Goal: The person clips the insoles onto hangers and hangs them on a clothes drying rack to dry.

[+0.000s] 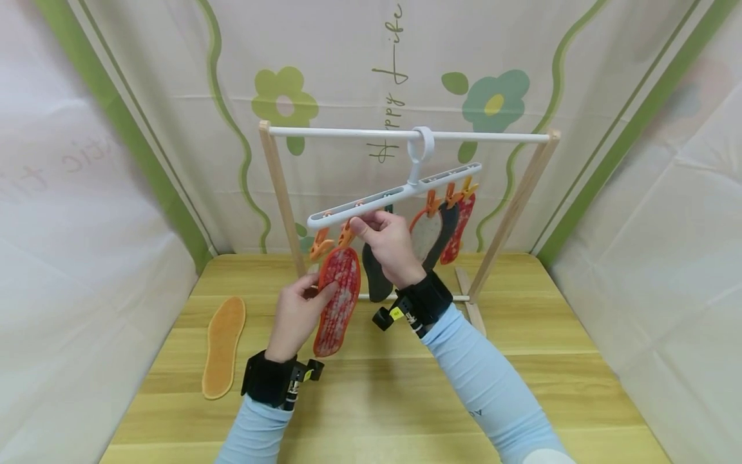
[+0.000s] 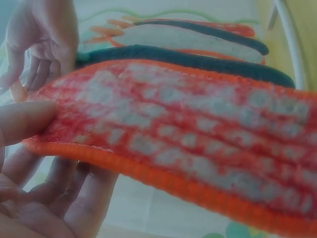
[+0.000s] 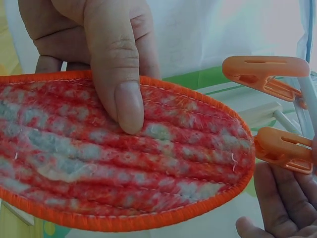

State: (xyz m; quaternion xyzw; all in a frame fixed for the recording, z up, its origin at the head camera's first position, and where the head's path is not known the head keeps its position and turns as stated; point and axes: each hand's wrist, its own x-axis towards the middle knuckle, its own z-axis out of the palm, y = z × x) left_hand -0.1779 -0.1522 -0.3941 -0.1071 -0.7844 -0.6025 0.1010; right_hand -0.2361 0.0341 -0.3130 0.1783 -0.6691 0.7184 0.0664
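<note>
My left hand pinches a red-and-white patterned insole with orange edging, thumb on its front face. The insole hangs upright below a white clip hanger. At the hanger's left part, my right hand pinches an orange clip. In the right wrist view, this clip meets the insole's tip; whether it bites the edge I cannot tell. Another orange clip hangs unused at the hanger's left end. Behind my right hand, a dark insole hangs, its upper part hidden.
The hanger's hook sits over the white rod of a wooden-legged rack. Right of my hand hang a pale insole, a dark one and another red one. An orange-tan insole lies on the table's left.
</note>
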